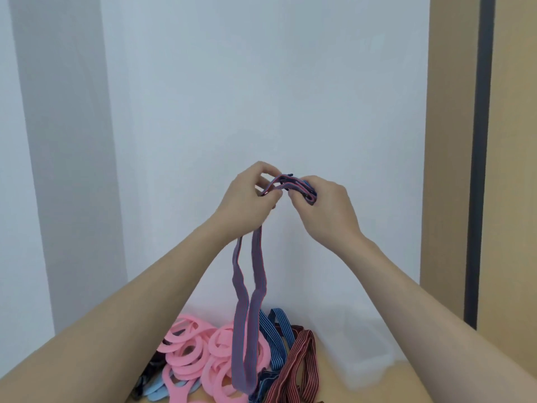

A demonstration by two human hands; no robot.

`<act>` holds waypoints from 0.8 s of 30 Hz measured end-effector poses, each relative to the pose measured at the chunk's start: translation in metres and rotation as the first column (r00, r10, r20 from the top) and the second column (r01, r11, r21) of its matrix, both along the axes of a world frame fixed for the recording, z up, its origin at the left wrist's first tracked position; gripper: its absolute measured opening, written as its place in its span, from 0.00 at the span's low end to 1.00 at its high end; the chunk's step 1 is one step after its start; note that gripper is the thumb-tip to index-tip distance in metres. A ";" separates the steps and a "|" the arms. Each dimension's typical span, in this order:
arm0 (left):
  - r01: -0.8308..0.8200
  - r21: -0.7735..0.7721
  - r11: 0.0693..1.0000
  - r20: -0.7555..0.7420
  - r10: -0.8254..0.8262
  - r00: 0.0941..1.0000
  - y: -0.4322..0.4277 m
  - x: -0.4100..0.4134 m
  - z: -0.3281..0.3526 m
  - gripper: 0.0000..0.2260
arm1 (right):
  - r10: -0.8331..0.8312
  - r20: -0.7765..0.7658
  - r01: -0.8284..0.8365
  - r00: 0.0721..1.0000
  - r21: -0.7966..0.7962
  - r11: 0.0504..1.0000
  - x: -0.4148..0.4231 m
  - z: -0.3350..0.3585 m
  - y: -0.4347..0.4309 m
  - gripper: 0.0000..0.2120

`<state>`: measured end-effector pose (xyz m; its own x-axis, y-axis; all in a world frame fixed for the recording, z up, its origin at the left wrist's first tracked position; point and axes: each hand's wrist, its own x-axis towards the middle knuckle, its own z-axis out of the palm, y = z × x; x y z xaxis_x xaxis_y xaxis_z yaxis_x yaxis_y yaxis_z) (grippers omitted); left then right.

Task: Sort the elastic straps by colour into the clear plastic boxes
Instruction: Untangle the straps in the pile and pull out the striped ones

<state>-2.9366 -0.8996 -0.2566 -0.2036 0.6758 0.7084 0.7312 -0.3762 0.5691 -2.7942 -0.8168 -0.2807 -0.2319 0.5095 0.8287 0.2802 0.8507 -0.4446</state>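
Note:
I hold a purple-and-red striped elastic strap (247, 315) up in front of the white wall. My left hand (250, 196) pinches its upper part, and the long loop hangs down from that hand to the pile below. My right hand (328, 205) grips the folded end of the same strap, close beside the left. On the table below lie blue-and-white striped straps (276, 335), dark red striped straps (299, 362), pink straps (189, 350) and light blue ones (157, 388). A clear plastic box (363, 344) stands to the right of the pile.
The wooden table (348, 394) meets a white wall (261, 97) at the back. A tan panel with a dark vertical strip (479, 170) rises on the right. Some dark straps (145, 373) lie at the pile's left edge.

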 end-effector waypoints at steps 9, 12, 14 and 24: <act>-0.038 0.037 0.999 0.017 0.037 0.999 0.008 0.002 -0.010 0.14 | -0.003 0.201 -0.021 0.980 0.116 0.993 -0.002 -0.021 -0.026 0.27; 0.158 0.008 0.987 0.288 -0.153 0.945 0.008 0.005 -0.012 0.13 | 0.240 -0.024 -0.240 0.970 0.025 0.971 -0.008 -0.030 -0.023 0.24; 0.243 0.000 0.970 0.420 -0.220 0.880 0.009 0.008 -0.013 0.11 | 0.278 -0.169 -0.281 0.946 0.010 0.960 -0.011 -0.031 -0.023 0.20; 0.316 0.147 0.937 0.687 -0.326 0.649 0.014 0.020 -0.021 0.09 | 0.343 -0.442 -0.430 0.829 -0.111 0.896 -0.015 -0.022 -0.033 0.06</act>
